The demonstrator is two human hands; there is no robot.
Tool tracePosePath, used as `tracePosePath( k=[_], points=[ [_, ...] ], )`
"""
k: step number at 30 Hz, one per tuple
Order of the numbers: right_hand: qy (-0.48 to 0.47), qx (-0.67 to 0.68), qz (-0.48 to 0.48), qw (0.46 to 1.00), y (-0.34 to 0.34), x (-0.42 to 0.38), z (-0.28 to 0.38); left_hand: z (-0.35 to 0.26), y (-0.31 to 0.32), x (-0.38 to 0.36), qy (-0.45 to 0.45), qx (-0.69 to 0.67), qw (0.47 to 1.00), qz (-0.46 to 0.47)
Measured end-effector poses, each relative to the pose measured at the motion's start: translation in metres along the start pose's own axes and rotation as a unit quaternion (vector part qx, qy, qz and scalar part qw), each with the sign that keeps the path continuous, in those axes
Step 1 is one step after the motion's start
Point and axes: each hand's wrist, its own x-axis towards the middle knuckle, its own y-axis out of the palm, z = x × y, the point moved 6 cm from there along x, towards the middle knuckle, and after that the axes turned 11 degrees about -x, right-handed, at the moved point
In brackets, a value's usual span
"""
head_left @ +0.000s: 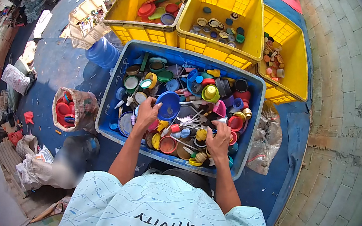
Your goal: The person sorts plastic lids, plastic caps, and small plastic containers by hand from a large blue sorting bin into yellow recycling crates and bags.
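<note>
A: Start with what's closest. What are the hands doing?

B: Both are down in the big blue plastic crate (pixel 110 102), which is heaped with mixed plastic caps and lids (pixel 191 110). The left hand (pixel 147 113) lies knuckles-up at the near left of the heap, fingers curled into the pieces, just beside a round blue plastic bowl-shaped lid (pixel 168 104). The right hand (pixel 218 142) rests at the near right, fingers bent over yellow and orange caps.

A: Is either hand actually gripping something?

B: I cannot tell. The fingertips are buried among the caps, so whether anything is pinched is hidden; both hands look partly curled, not flat.

A: Why is the crate set there?

B: My reading: it sits right in front of the person, within easy reach of both arms, so the loose pieces lie directly under the palms.

A: And farther off?

B: Touching its far edge are three yellow plastic crates. The left yellow crate (pixel 126 6) holds larger red, green and pink lids; the middle yellow crate (pixel 218 48) holds small round caps; the right yellow crate (pixel 298 65) holds small pale and orange pieces. That looks like grouping by kind. To the left, well apart, an open sack of red lids (pixel 68 112) sits on the blue ground sheet (pixel 64 63).
</note>
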Motion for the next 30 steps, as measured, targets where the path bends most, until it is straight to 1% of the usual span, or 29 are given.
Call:
tracePosePath(
  k=[3, 4, 5, 7, 8, 11, 12, 15, 16, 19, 20, 22, 26, 30],
  points=[
    [-0.029, -0.007, -0.003, 1.0, 0.005, 0.013, 0.013, 0.007, -0.022, -0.01, 0.02, -0.052, 0.997, -0.059],
    [-0.043, -0.033, 0.005, 0.999, 0.009, 0.018, 0.017, 0.021, -0.026, -0.01, 0.009, -0.088, 0.994, -0.059],
    [-0.053, -0.035, 0.023, 0.998, 0.017, 0.023, 0.019, 0.032, -0.029, -0.015, -0.018, -0.161, 0.985, -0.06],
    [-0.073, -0.038, 0.059, 0.995, 0.035, 0.034, 0.024, 0.04, -0.033, -0.029, -0.066, -0.304, 0.948, -0.062],
    [-0.092, -0.049, 0.056, 0.993, 0.041, 0.038, 0.028, 0.049, -0.036, -0.033, -0.07, -0.329, 0.939, -0.068],
    [-0.13, -0.072, 0.084, 0.985, 0.068, 0.052, 0.038, 0.047, -0.044, -0.061, -0.116, -0.396, 0.902, -0.125],
    [-0.141, -0.057, 0.103, 0.983, 0.074, 0.055, 0.043, 0.055, -0.043, -0.066, -0.126, -0.438, 0.879, -0.139],
    [-0.218, -0.066, 0.124, 0.966, 0.107, 0.063, 0.048, 0.058, -0.052, -0.086, -0.15, -0.468, 0.856, -0.16],
    [-0.243, -0.065, 0.124, 0.96, 0.113, 0.064, 0.051, 0.061, -0.055, -0.09, -0.143, -0.485, 0.847, -0.163],
    [-0.252, -0.114, 0.13, 0.952, 0.114, 0.064, 0.06, 0.066, -0.063, -0.103, -0.135, -0.507, 0.828, -0.197],
    [-0.256, -0.123, 0.156, 0.946, 0.114, 0.065, 0.063, 0.066, -0.066, -0.107, -0.136, -0.517, 0.821, -0.204],
    [-0.268, -0.116, 0.173, 0.941, 0.113, 0.064, 0.068, 0.063, -0.07, -0.115, -0.136, -0.535, 0.805, -0.215],
    [-0.308, -0.11, 0.183, 0.927, 0.114, 0.061, 0.071, 0.06, -0.071, -0.123, -0.132, -0.54, 0.802, -0.22],
    [-0.327, -0.125, 0.179, 0.919, 0.114, 0.06, 0.079, 0.051, -0.072, -0.133, -0.13, -0.535, 0.802, -0.231]
  ],
)
